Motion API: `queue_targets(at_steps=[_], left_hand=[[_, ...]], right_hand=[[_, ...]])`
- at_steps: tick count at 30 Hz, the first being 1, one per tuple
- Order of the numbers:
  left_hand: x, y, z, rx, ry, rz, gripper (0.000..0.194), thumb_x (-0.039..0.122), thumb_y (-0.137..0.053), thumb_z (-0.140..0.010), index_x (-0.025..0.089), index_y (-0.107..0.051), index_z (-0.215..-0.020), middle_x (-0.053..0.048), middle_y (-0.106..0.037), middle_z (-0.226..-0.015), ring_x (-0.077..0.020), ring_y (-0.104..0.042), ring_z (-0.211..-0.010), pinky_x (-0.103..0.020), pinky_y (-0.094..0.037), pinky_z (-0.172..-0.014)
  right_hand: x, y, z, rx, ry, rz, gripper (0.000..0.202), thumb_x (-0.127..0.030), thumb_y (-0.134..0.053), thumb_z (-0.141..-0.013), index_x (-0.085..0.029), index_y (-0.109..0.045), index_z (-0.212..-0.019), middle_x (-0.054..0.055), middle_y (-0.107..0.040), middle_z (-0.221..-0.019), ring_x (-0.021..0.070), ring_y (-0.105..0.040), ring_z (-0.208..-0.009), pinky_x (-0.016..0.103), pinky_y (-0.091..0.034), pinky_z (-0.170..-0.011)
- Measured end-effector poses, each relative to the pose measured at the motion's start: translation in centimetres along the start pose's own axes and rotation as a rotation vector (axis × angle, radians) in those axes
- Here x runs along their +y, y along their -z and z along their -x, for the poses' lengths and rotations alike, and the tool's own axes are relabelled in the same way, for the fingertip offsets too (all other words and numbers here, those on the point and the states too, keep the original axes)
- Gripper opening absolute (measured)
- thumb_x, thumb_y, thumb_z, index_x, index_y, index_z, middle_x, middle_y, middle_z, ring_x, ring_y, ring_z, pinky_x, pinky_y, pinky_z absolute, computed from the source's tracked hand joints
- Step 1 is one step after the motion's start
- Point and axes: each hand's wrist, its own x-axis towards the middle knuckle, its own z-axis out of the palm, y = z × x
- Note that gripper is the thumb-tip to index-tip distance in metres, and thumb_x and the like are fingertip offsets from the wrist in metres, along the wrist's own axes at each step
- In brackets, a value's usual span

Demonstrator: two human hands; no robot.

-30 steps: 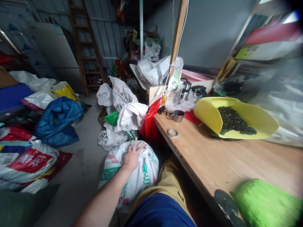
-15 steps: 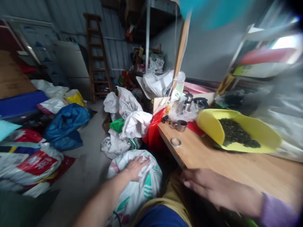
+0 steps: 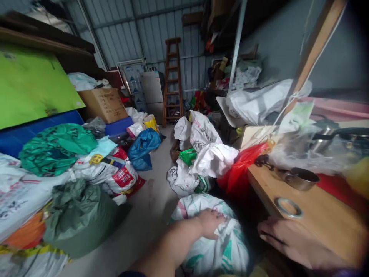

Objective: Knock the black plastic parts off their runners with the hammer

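My left hand (image 3: 210, 222) is on top of a white sack (image 3: 198, 250) with green and pink print, its fingers bent into bunched cloth. At the near edge of the wooden table (image 3: 331, 215), my right hand (image 3: 291, 236) is palm down, somewhat blurred, with a gap between its fingers and nothing visible in them. A grey ring (image 3: 288, 207) lies on the tabletop just beyond that hand. Behind the ring stands a metal cup (image 3: 302, 179). The red bag (image 3: 242, 169) hangs beside the table's corner.
White bags (image 3: 213, 159) stand beyond the sack. Across the floor (image 3: 152, 200) on the left are a dark green sack (image 3: 82, 219), a blue bag (image 3: 144, 148) and a green bag (image 3: 59, 148). A wooden ladder (image 3: 172, 82) leans at the back.
The view has swung left, so the sack and table appear farther right and the yellow scoop is mostly out of view. My left hand stays on the sack, its fingers now more bent.
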Motion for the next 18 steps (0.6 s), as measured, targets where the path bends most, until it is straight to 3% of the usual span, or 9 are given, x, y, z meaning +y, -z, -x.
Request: queue_targets(at_steps=[4, 12, 15, 18], left_hand=[[0.5, 2.7, 0.2, -0.144, -0.082, -0.112, 0.065, 0.044, -0.065, -0.059, 0.02, -0.049, -0.117, -0.015, -0.062, -0.105, -0.0331, -0.06, -0.092, -0.042, -0.047, -0.071], [0.9, 6.6, 4.8, -0.179, -0.078, -0.249, 0.058, 0.042, -0.061, -0.058, 0.018, -0.051, -0.11, -0.016, -0.063, -0.099, -0.0343, -0.063, -0.084, -0.044, -0.05, -0.071], [0.9, 6.3, 5.8, -0.208, 0.088, -0.181, 0.059, 0.048, -0.061, -0.056, 0.019, -0.053, -0.107, -0.015, -0.064, -0.096, -0.0359, -0.062, -0.086, -0.045, -0.049, -0.072], [2.0, 4.0, 6.1, -0.239, 0.254, 0.021, 0.06, 0.048, -0.064, -0.053, 0.021, -0.054, -0.105, -0.012, -0.065, -0.095, -0.033, -0.063, -0.086, -0.039, -0.049, -0.069]], right_hand=[[-1.2, 0.9, 0.1, -0.007, 0.034, 0.057, 0.03, -0.03, -0.036, -0.089, -0.023, -0.065, -0.087, 0.01, -0.064, -0.088, 0.024, -0.059, -0.081, 0.037, -0.047, -0.074], [-2.0, 1.7, 0.5, 0.082, 0.001, 0.096, 0.022, -0.027, -0.047, -0.082, -0.019, -0.067, -0.083, 0.009, -0.065, -0.08, 0.0231, -0.059, -0.078, 0.032, -0.045, -0.07], [-1.7, 1.5, 0.5, 0.104, -0.021, 0.076, 0.025, -0.029, -0.045, -0.083, -0.019, -0.068, -0.084, 0.009, -0.065, -0.081, 0.0234, -0.058, -0.078, 0.033, -0.043, -0.07], [-1.3, 1.3, 0.6, 0.099, -0.037, 0.039, 0.026, -0.03, -0.045, -0.084, -0.019, -0.068, -0.087, 0.009, -0.064, -0.082, 0.0232, -0.058, -0.081, 0.034, -0.041, -0.073]])
